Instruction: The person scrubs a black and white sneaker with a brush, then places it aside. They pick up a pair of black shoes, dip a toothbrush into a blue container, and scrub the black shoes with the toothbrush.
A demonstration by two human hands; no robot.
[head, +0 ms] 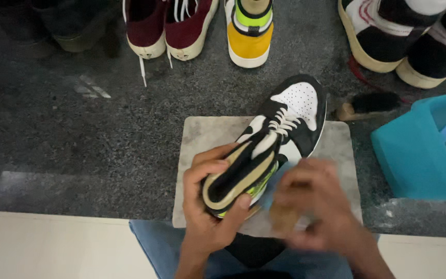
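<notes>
Left hand (207, 206) clamps black-and-white sneaker (280, 129) at heel over grey mat (207, 137); blurred right hand (311, 201), grip unclear, should scrub in short, light strokes.

Shoe colours
The shoe (285, 124) is black and white with tiny dots; the tub (419, 155) is blue.
</notes>
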